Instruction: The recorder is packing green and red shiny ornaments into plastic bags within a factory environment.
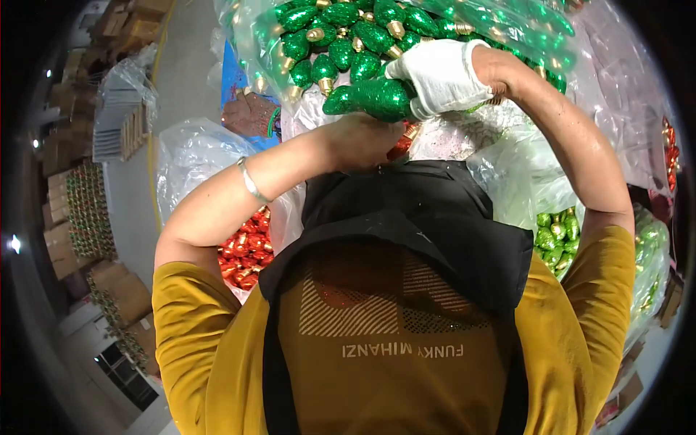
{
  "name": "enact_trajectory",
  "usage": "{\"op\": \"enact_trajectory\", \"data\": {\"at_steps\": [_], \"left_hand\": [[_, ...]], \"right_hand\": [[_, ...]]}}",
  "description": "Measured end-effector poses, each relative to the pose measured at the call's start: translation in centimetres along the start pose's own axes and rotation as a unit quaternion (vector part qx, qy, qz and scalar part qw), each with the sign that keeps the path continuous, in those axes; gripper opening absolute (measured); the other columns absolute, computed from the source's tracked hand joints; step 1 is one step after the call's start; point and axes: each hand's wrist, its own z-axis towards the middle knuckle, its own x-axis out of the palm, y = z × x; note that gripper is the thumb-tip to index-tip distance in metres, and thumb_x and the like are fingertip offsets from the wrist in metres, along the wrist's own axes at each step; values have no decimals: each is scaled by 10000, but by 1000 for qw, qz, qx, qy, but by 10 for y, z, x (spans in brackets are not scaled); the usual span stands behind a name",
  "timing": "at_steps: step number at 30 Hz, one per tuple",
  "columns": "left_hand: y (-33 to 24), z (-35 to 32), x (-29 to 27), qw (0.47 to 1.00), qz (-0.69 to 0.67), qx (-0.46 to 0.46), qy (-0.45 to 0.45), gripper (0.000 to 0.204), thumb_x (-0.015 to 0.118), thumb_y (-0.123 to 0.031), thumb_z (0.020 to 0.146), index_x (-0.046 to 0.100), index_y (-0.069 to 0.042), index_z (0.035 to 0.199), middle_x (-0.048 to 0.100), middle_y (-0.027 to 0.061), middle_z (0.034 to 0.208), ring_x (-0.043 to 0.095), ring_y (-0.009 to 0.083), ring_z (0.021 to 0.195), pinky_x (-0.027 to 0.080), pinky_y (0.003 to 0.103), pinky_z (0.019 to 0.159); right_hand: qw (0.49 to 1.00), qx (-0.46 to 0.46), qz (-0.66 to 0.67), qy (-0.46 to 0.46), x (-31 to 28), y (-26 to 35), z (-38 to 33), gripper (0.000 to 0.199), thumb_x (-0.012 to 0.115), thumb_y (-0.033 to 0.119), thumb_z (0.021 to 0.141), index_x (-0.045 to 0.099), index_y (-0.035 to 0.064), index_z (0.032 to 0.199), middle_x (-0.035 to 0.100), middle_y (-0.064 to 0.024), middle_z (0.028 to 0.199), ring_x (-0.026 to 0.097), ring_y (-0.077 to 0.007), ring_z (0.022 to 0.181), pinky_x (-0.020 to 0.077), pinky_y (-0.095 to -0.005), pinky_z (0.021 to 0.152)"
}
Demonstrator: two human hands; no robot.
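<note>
My bare left hand [368,142], a silver bangle on its wrist, is closed just above my lap. At its fingertips shows part of a red bulb ornament [401,143] with a gold base; the fingers' undersides are hidden. Close above it is my right hand [435,76] in a white glove. A long green glittery shape [370,99] reaches left from the glove; whether it is coated glove fingers or a held ornament, I cannot tell. Beyond both hands lie several green glitter bulb ornaments [341,54] with gold bases, in clear plastic.
Red bulbs [246,250] fill a clear bag at my left, light green ones [557,239] a bag at my right. Another person's hand [250,116] rests at the far left by a blue surface [233,72]. Cardboard boxes [130,290] stand along the left.
</note>
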Motion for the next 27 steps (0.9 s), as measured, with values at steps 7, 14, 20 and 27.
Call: {"op": "enact_trajectory", "data": {"at_steps": [7,14,20,27], "left_hand": [[-9,-23,38,973,-49,35,-224,509,463,-384,914,508,103,1056,611,235,911,596,392,897,458,451,809],[-22,-27,24,990,-99,-25,-102,527,453,-385,933,512,114,1094,591,258,1012,576,362,978,440,412,867],[-8,-10,61,926,43,108,-360,356,551,-337,866,578,10,796,594,145,728,608,264,746,440,366,707],[-14,-10,83,820,203,102,-526,288,581,-279,831,555,-82,622,570,101,625,585,230,618,425,339,624]], "right_hand": [[985,9,-139,104,-3,16,6,251,663,123,661,669,16,888,649,-175,740,648,-340,727,509,-400,627],[935,80,-294,184,9,52,41,157,642,101,677,700,37,809,674,-152,775,669,-310,744,525,-374,637],[936,116,-305,131,31,70,48,141,641,124,697,700,38,791,678,-129,762,670,-298,730,522,-369,633],[953,-67,-87,284,46,38,57,225,673,191,702,683,15,842,670,-167,792,626,-319,674,496,-385,617]]}}
